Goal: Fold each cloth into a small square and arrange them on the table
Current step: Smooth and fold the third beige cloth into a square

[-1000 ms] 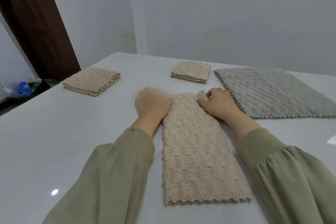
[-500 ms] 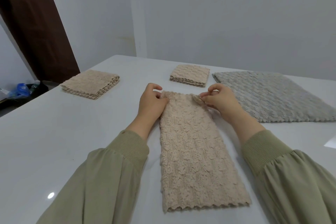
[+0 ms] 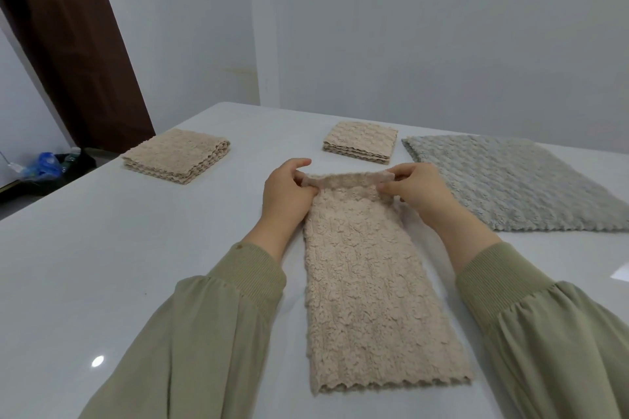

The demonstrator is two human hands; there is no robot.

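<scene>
Head view: our left hand (image 3: 286, 196) and right hand (image 3: 420, 196) each pinch a far corner of the beige strip (image 3: 367, 299) lying toward the table (image 3: 102, 265)'s near edge. We should draw both evenly onto its zigzag hem (image 3: 391, 384).

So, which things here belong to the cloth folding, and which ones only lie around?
Job: beige strip, its far end pinched by left hand and right hand; left folded square; far folded square; unfolded grey cloth; table.
Lying about: blue plastic item on the floor; brown panel.
</scene>
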